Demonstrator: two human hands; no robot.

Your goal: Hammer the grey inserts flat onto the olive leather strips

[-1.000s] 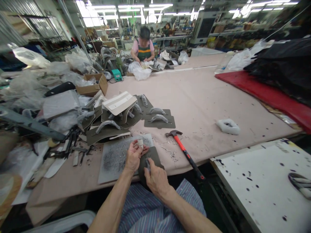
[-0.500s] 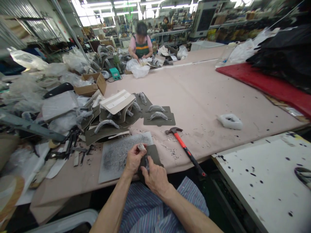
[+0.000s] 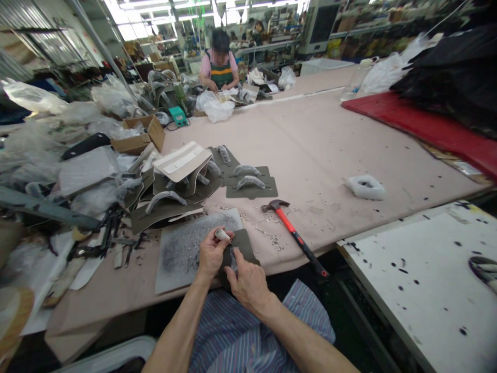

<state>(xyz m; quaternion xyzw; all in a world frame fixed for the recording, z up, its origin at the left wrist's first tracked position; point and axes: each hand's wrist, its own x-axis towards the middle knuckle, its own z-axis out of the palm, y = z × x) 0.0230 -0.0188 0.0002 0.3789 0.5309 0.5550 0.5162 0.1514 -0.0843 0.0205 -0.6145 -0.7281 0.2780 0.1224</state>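
My left hand (image 3: 210, 255) is closed around a short whitish cylinder (image 3: 222, 234), whose blunt end sticks up past the thumb; its lower part is hidden. Beside it, my right hand (image 3: 249, 284) grips a dark grey-green panel (image 3: 246, 245) by its plastic-wrapped handle (image 3: 233, 260), the index finger lying along it. The panel rests at the table's front edge, partly over a grey worn board (image 3: 176, 248) strewn with dark bits. To the right lies a claw hammer (image 3: 289, 224) with a red and black handle.
Several similar panels (image 3: 252, 189) with wrapped handles lie behind the board, some in a pile (image 3: 155, 220). Hand tools (image 3: 112, 228) and plastic bags crowd the left. A white ring-shaped bundle (image 3: 365, 187) sits right. Across the table a person (image 3: 219, 67) works with both hands.
The whitish cylinder in my left hand has tipped so that more of its side shows. My right hand keeps its grip on the panel's handle. The whole view has shifted slightly.
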